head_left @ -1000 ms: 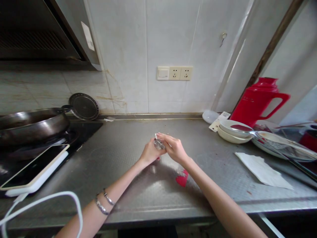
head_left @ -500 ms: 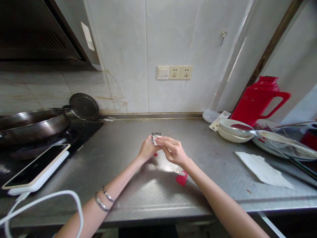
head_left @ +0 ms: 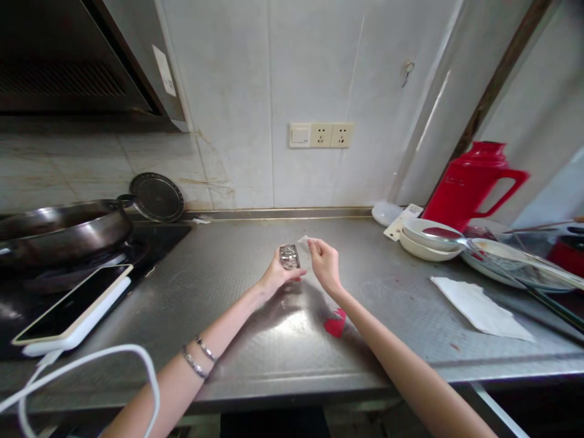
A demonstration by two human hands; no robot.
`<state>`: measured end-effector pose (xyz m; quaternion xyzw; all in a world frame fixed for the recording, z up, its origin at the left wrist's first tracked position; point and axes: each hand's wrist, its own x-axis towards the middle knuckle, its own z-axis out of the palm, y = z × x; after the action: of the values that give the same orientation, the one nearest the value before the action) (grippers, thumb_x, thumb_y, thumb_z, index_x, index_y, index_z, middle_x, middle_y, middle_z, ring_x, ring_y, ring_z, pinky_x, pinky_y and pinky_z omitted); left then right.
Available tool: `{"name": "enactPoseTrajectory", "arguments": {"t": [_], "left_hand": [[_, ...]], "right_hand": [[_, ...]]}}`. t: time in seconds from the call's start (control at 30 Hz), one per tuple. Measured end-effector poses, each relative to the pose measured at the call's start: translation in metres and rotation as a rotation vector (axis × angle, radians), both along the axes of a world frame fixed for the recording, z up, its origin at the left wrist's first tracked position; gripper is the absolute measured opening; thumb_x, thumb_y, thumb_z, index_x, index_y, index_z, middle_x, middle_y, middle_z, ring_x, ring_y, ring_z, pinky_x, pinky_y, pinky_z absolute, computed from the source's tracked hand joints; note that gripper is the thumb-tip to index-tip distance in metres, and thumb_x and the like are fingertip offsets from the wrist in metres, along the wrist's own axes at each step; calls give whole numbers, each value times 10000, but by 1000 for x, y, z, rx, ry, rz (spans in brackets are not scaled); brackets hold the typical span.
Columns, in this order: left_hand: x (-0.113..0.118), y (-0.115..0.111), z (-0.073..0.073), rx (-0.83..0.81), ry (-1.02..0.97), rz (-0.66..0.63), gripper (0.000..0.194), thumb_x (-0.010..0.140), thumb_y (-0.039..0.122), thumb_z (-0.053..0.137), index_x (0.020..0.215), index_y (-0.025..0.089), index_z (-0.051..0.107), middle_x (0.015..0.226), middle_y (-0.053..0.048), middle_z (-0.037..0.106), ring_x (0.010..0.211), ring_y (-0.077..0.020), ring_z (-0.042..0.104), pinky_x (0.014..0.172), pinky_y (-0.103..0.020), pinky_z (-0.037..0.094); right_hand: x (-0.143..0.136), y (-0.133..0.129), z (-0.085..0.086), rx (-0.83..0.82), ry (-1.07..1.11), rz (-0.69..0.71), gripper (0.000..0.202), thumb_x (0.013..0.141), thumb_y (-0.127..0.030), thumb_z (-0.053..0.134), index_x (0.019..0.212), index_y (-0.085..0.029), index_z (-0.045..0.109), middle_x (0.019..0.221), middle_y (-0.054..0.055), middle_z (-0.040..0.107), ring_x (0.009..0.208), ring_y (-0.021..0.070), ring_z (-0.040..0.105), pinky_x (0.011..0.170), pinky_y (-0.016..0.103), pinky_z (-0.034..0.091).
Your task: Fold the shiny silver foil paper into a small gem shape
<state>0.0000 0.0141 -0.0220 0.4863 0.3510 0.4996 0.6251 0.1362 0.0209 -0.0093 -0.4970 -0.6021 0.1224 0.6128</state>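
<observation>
Gripped by the left hand (head_left: 274,277), a small shiny silver packet (head_left: 289,257) has its pale flap (head_left: 303,244) pinched by the right hand (head_left: 323,264).

No legible text on anything.

A second ago both hands are pressed together over the small silvery object (head_left: 289,257) at the centre of the frame, covering most of it. Now the right hand (head_left: 323,263) sits apart, a little to the right, pinching a thin pale strip (head_left: 303,243) that lifts off the object's upper right corner. The left hand (head_left: 275,277) grips the object from below, its flat face now open to view. Both hands sit slightly higher in the frame than before.
</observation>
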Motion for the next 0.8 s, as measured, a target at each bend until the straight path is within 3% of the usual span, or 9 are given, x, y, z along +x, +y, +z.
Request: {"name": "enactPoseTrajectory", "arguments": {"t": [0.1,0.3,0.4,0.43,0.53,0.67,0.8], "left_hand": [[0,2,-5,0,-8,-33,891,495,170,884,1237,236,395,915,-30,652,678,-142,626,582,-276,536],[-9,6,-3,-22,-37,-143,690,577,249,848,1168,213,494,831,-20,663,630,-138,617,567,-263,514],[-13,8,1,-112,-136,-231,466,745,487,679,1065,162,582,796,-54,667,628,-161,622,574,-298,532],[-13,8,2,-150,-155,-242,478,796,563,579,1015,139,611,781,-70,669,616,-167,621,568,-305,532],[-11,6,4,-241,-190,-179,591,865,641,372,932,122,647,734,-85,675,572,-169,621,538,-298,520],[-10,4,3,-292,-243,-17,535,891,605,353,866,151,635,636,-39,654,501,-141,601,483,-237,469],[-13,7,2,-295,-322,72,463,910,550,360,851,165,609,613,-12,636,489,-122,587,458,-202,418]], "right_hand": [[-15,-2,-7,-45,-11,76,466,885,-495,429,597,-151,558,515,-41,424,522,99,344,500,219,245],[-26,-7,-10,-90,57,147,463,888,-495,403,603,-159,546,529,-29,457,537,109,379,494,212,265],[-28,-9,-8,-89,69,145,471,893,-496,398,608,-155,557,532,-25,473,537,111,398,489,209,275],[-29,-11,-8,-88,64,137,473,895,-493,398,617,-151,571,535,-22,486,537,111,407,488,209,281],[-37,-16,-7,-80,37,135,465,911,-473,393,704,-138,641,587,-1,573,557,119,469,510,208,336],[-50,-23,-8,-14,-35,188,426,942,-427,373,883,-144,686,754,44,694,637,148,600,579,228,453],[-60,-22,-11,167,-153,217,335,949,-311,382,1095,-178,653,1082,111,700,994,223,664,842,341,535]]}}
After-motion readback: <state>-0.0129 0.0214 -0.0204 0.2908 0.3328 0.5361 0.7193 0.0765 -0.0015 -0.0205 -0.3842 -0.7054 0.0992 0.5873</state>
